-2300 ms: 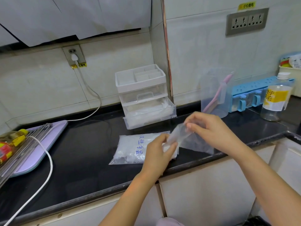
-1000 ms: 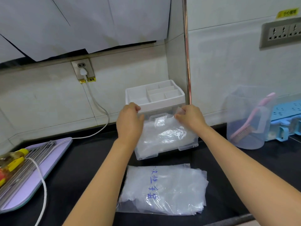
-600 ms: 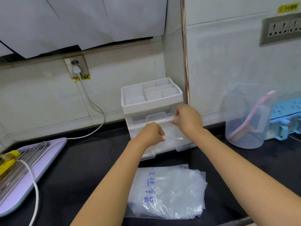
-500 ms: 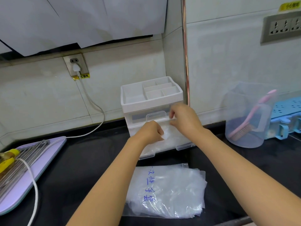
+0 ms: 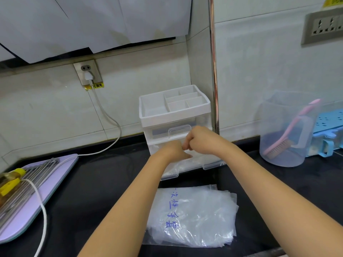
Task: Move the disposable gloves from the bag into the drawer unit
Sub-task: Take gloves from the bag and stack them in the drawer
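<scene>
Plastic gloves (image 5: 185,164) in drawer unit (image 5: 174,108), mid-frame: prob. thin, light, slippery; pinch an edge. Left hand (image 5: 172,151) & right hand (image 5: 203,140) curled above; grip can't tell.

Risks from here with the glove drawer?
Left hand and right hand work in the pulled-out lower drawer; the drawer unit might tip forward.
Gloves in it could catch when it shuts.
The bag lies under the forearms near the countertop edge; a forearm might drag it off.

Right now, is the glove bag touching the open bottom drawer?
Apart. Head view shows a strip of black counter between glove bag and bottom drawer.
</scene>
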A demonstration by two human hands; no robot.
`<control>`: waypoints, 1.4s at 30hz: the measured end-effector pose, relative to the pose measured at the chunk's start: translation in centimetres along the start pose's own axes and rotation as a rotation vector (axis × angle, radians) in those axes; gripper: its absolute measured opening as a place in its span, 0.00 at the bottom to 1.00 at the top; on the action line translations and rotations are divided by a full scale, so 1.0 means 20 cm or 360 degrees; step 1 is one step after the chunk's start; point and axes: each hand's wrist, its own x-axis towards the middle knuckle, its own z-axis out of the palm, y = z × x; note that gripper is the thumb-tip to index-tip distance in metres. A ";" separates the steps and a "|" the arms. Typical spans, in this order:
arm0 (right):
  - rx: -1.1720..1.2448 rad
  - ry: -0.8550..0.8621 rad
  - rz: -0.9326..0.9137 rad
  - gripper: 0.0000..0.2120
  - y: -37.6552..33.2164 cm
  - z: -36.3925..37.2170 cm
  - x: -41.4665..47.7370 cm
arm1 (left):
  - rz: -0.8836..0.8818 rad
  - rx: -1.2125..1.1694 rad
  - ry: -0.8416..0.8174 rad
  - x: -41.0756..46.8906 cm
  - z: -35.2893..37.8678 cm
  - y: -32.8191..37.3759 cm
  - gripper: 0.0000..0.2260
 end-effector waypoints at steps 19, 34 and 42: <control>-0.1121 -0.0825 0.0225 0.27 -0.05 -0.04 0.13 | -0.0161 0.0964 -0.0560 0.01 -0.18 -0.07 0.30; -0.0391 -0.0362 0.0062 0.18 0.01 -0.14 -0.07 | -0.0129 0.0778 -0.0452 -0.07 -0.19 -0.05 0.33; 0.0181 0.0131 -0.0021 0.10 0.14 -0.18 -0.40 | -0.0031 0.0299 0.0039 -0.34 -0.26 0.04 0.23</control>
